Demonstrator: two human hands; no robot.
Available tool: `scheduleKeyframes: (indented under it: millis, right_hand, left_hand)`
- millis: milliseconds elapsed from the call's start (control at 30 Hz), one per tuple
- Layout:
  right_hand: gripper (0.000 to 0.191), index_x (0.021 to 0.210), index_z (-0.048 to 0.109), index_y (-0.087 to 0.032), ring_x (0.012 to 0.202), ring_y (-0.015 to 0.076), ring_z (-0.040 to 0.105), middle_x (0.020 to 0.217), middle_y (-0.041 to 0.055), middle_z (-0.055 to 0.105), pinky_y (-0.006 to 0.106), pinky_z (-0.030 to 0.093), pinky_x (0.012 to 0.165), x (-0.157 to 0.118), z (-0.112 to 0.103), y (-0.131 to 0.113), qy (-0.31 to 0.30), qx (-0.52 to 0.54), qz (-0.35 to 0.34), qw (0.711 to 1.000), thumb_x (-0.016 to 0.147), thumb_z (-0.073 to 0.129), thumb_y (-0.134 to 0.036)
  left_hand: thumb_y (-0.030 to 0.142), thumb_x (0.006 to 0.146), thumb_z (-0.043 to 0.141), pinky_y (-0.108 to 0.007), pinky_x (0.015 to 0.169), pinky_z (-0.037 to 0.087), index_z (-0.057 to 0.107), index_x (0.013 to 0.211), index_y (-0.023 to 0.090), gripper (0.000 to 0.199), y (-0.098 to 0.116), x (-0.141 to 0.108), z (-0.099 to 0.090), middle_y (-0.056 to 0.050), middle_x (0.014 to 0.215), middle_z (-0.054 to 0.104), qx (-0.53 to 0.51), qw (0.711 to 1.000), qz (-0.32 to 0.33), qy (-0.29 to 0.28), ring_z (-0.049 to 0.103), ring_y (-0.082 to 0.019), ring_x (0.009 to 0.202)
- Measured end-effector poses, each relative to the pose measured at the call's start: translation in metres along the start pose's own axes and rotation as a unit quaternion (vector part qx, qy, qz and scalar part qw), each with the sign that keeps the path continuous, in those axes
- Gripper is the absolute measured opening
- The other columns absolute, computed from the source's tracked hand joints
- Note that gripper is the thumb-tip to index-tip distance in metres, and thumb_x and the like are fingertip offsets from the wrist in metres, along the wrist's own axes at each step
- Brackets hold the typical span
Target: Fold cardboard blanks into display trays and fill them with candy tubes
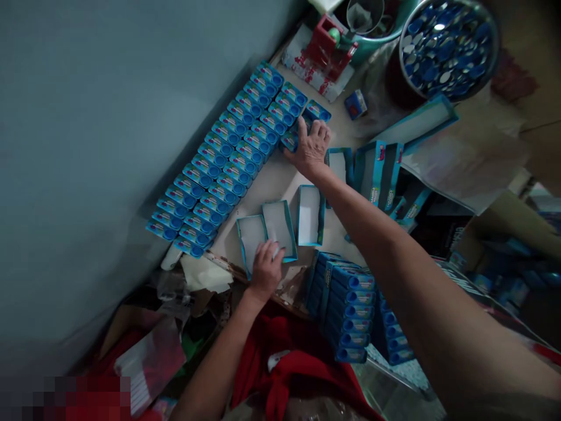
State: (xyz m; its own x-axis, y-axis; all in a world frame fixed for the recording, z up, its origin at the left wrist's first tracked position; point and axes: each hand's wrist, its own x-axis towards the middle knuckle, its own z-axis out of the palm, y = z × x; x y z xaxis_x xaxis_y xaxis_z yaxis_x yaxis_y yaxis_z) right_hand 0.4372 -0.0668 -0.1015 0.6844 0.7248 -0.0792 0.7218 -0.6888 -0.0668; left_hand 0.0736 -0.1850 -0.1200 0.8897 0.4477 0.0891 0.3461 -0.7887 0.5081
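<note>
Slim blue packs (228, 149) with round darker ends stand in tight rows along the wall side of the table. My right hand (312, 146) reaches over a few more blue packs (289, 139) beside those rows, its thumb and fingers curved round them; the palm hides part of them. Nearer me, two shallow open boxes (277, 225) with white insides and blue rims lie side by side. My left hand (265, 266) is at their near end, fingers bent over the rim. Another open box (310, 216) lies just to the right, under my right forearm.
More open blue boxes (370, 175) lean together at right. Stacked blue cartons (344, 304) stand at the near edge. A metal bucket (401, 64) of blue-and-silver pieces, a red tape dispenser (322, 49) and a single blue pack (356, 104) are farther back. The wall (109, 117) borders the left.
</note>
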Motion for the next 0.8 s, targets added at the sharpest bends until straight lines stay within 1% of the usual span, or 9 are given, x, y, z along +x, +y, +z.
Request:
scheduleKeyframes:
  millis: [67,167,233,300,433,533,600,700,800]
  right_hand:
    - [0.081,0.171,0.028,-0.012,0.155,0.0491,0.031,0.163,0.0295,0.038,0.078,0.027,0.119,0.018,0.007,0.001,0.000,0.006,-0.005,1.000,0.107,0.047,-0.058]
    - [0.097,0.172,0.021,-0.011,0.148,0.0482,0.037,0.158,0.0282,0.040,0.076,0.031,0.116,0.040,0.014,0.002,-0.022,0.022,0.007,0.999,0.099,0.062,-0.059]
    - [0.109,0.173,0.018,-0.011,0.144,0.0456,0.040,0.155,0.0261,0.040,0.073,0.032,0.116,0.044,0.009,0.007,-0.034,0.040,0.014,0.999,0.091,0.074,-0.057]
    - [0.114,0.173,0.019,-0.014,0.142,0.0436,0.042,0.153,0.0233,0.041,0.069,0.034,0.117,0.035,-0.006,0.019,-0.028,0.071,-0.015,0.997,0.086,0.080,-0.057]
    - [0.123,0.173,0.022,-0.019,0.145,0.0429,0.041,0.155,0.0187,0.044,0.064,0.037,0.120,-0.004,-0.056,0.075,0.012,0.143,-0.143,0.979,0.076,0.086,-0.060]
    - [0.125,0.171,0.032,-0.019,0.148,0.0404,0.040,0.159,0.0186,0.044,0.059,0.038,0.123,-0.032,-0.081,0.128,0.027,0.170,-0.176,0.969,0.067,0.092,-0.054]
    - [0.111,0.167,0.041,-0.022,0.146,0.0394,0.043,0.158,0.0188,0.047,0.058,0.040,0.121,-0.044,-0.079,0.157,0.004,0.171,-0.150,0.974,0.071,0.090,-0.050]
    - [0.093,0.161,0.051,-0.022,0.141,0.0380,0.045,0.155,0.0205,0.050,0.056,0.040,0.117,-0.052,-0.057,0.185,-0.032,0.166,-0.118,0.978,0.079,0.085,-0.051]
    - [0.103,0.162,0.049,-0.016,0.141,0.0376,0.045,0.155,0.0236,0.050,0.054,0.039,0.118,-0.051,-0.033,0.196,-0.044,0.139,-0.131,0.981,0.074,0.089,-0.050]
  left_hand:
    - [0.023,0.104,0.061,-0.055,0.128,0.045,0.069,0.140,0.020,0.036,0.026,0.029,0.021,-0.016,0.147,0.068,-0.032,0.996,0.065,-0.060,0.056,-0.032,0.149]
    - [0.029,0.104,0.061,-0.056,0.130,0.043,0.062,0.147,0.014,0.045,0.056,0.074,0.047,-0.020,0.154,0.062,-0.056,0.979,0.131,-0.143,0.050,-0.034,0.155]
    - [0.024,0.105,0.057,-0.055,0.132,0.041,0.063,0.143,0.013,0.040,0.067,0.103,0.055,-0.021,0.153,0.062,-0.066,0.972,0.147,-0.169,0.050,-0.033,0.156]
    - [0.018,0.102,0.055,-0.053,0.133,0.039,0.066,0.137,0.014,0.037,0.074,0.131,0.056,-0.020,0.150,0.064,-0.077,0.969,0.160,-0.172,0.050,-0.032,0.155]
    - [0.019,0.102,0.054,-0.058,0.137,0.030,0.063,0.142,0.014,0.041,0.087,0.188,0.058,-0.020,0.150,0.064,-0.065,0.970,0.179,-0.149,0.047,-0.033,0.157]
    - [0.014,0.104,0.050,-0.064,0.137,0.025,0.063,0.145,0.013,0.042,0.092,0.224,0.074,-0.021,0.150,0.065,-0.017,0.970,0.183,-0.157,0.051,-0.034,0.153]
    - [0.009,0.104,0.048,-0.061,0.135,0.027,0.071,0.132,0.013,0.036,0.088,0.239,0.085,-0.019,0.136,0.072,0.016,0.965,0.184,-0.187,0.063,-0.031,0.139]
    - [0.013,0.106,0.052,-0.060,0.133,0.032,0.077,0.116,0.015,0.027,0.076,0.247,0.095,-0.015,0.122,0.076,0.038,0.959,0.189,-0.206,0.069,-0.028,0.124]
    - [0.016,0.105,0.058,-0.062,0.132,0.035,0.079,0.115,0.017,0.023,0.064,0.245,0.095,-0.014,0.125,0.075,0.047,0.957,0.200,-0.205,0.070,-0.029,0.122]
